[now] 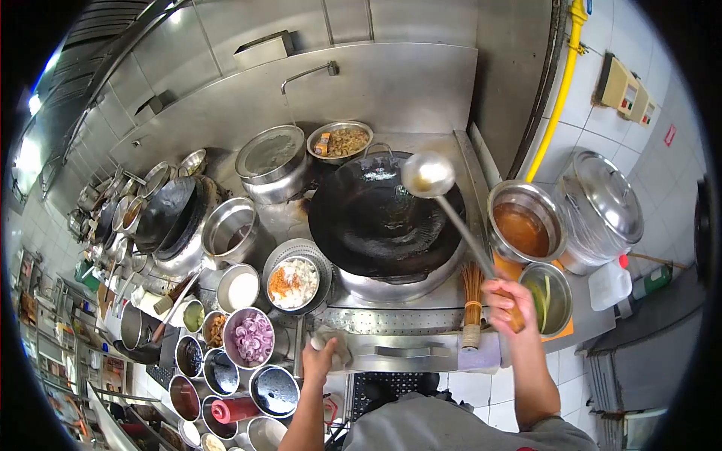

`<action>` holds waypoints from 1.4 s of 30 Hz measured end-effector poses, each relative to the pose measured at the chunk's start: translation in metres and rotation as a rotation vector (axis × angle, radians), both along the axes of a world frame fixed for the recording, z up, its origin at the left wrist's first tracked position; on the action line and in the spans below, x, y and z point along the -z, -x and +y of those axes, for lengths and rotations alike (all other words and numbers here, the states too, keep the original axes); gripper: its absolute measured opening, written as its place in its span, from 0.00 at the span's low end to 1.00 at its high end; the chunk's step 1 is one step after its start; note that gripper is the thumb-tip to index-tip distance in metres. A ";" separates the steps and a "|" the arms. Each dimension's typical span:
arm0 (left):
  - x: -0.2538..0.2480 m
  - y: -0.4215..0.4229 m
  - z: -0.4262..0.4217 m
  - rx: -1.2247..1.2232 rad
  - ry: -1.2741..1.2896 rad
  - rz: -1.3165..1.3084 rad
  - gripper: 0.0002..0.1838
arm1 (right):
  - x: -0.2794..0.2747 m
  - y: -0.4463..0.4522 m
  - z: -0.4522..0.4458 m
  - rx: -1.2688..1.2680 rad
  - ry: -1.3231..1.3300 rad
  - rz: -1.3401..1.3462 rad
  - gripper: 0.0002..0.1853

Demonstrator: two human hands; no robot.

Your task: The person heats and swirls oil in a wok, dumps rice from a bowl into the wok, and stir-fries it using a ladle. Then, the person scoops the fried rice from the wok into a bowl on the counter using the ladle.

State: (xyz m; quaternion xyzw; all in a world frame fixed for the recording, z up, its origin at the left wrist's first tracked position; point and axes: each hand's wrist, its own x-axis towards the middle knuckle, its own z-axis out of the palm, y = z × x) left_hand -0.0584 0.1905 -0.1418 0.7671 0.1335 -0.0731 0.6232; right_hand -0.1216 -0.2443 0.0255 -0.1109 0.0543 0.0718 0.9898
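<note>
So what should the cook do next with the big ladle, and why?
Perhaps lower the ladle into the wok: the right hand holds it, and its round end seems to hang over the wok's right side.

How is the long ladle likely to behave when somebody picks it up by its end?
The ladle is probably stiff: its metal shaft looks straight. It will likely feel tip-heavy, since the wide bowl sits far from the right hand. Laid down, its rounded bowl might rock.
</note>
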 end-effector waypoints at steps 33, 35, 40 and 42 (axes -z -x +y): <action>-0.005 -0.131 0.004 -0.451 0.584 0.342 0.13 | -0.052 0.042 0.043 0.243 1.449 0.204 0.35; -0.004 -0.125 -0.002 -0.262 0.630 0.447 0.14 | -0.047 0.028 0.038 0.174 1.413 0.149 0.35; -0.037 -0.096 0.016 -0.232 -0.130 0.251 0.16 | -0.041 0.006 0.022 0.106 1.361 0.154 0.35; 0.023 -0.112 0.028 -0.457 -0.308 0.098 0.19 | -0.041 -0.003 0.017 0.092 1.345 0.152 0.35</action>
